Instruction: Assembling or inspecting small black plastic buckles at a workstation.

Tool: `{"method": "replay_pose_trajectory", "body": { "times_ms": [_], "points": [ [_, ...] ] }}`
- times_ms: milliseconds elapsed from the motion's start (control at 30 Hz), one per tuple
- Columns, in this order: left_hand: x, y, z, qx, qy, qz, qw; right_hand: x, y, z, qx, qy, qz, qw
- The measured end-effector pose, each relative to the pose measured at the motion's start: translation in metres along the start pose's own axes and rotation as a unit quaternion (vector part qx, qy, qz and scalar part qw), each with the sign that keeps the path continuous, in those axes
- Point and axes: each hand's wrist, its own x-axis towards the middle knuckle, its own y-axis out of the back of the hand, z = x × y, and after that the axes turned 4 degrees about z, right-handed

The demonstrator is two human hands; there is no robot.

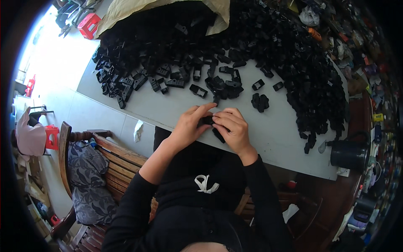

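Close to the table's near edge, both of my hands meet around a small black plastic part [207,120]. My left hand [189,126] grips it from the left, with the index finger reaching over the top. My right hand [234,129] pinches its right side, the fingers bent together. Much of the part is hidden by my fingers. Another black piece [218,135] shows just below my hands at the table edge. Beyond my fingertips lies a cluster of black plastic parts [224,87], some shaped like small open frames.
A large heap of black parts [155,46] covers the table's far side, partly under a tan sack [163,6]. More parts [315,96] run down the right side of the grey table [268,130]. A black bucket [349,153] stands at right, a wooden bench [119,168] at left.
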Motion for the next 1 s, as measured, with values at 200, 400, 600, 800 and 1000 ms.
{"method": "replay_pose_trajectory", "body": {
  "times_ms": [200,400,600,800,1000],
  "points": [
    [-0.004,0.000,-0.006,-0.049,0.040,0.007,0.998,-0.003,-0.006,0.011,0.018,0.031,-0.039,0.999],
    [-0.001,0.020,-0.007,-0.029,0.025,0.009,0.999,-0.001,0.014,-0.003,-0.043,0.085,-0.069,0.993],
    [0.027,0.018,-0.008,0.266,0.041,0.111,0.957,0.034,-0.030,-0.002,-0.237,-0.159,0.072,0.956],
    [0.012,0.022,-0.005,0.180,0.074,0.048,0.980,0.013,-0.021,-0.008,-0.260,-0.162,0.066,0.950],
    [0.005,0.018,-0.006,0.088,0.051,0.015,0.995,-0.006,-0.007,-0.014,0.056,-0.262,0.075,0.960]
  ]
}}
